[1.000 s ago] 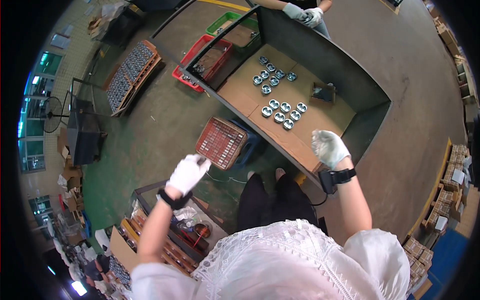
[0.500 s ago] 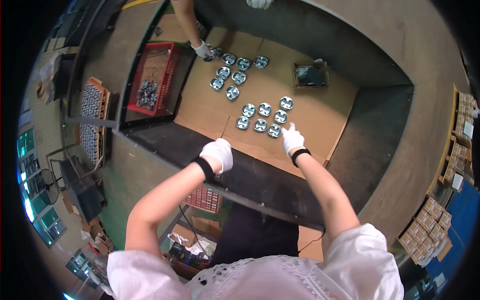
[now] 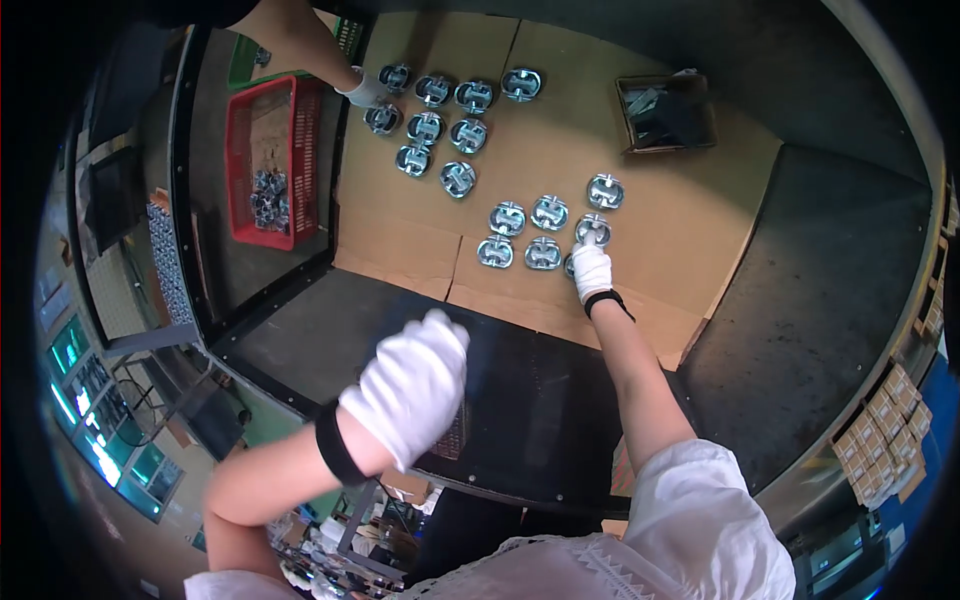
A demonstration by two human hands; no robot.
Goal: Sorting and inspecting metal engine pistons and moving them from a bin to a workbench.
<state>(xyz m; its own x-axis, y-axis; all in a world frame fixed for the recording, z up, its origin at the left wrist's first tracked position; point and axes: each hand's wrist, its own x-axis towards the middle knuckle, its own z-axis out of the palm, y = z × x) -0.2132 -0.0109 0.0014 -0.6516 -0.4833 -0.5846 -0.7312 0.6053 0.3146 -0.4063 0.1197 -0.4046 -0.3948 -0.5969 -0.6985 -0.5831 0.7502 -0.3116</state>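
Right hand (image 3: 592, 270), white knit glove: fingertips on a round, shiny silver metal part with a bridged centre (image 3: 593, 229) at the hand's 12 o'clock. Narrow finger spread; can't tell if gripped. That part lies on the flat brown cardboard sheet (image 3: 400, 225); four like it at its 8 to 10 o'clock, one at 12, another half hidden by the glove. Left hand (image 3: 408, 388), same glove, at right hand's 8 o'clock: raised over the black metal table edge (image 3: 540, 410), fingers curled; can't tell if holding anything. Co-worker's white-gloved hand (image 3: 367, 91) at right hand's 10, beside more silver parts. Small open cardboard box (image 3: 629, 135) at 1. Red plastic crate (image 3: 304, 170) at left hand's 11.
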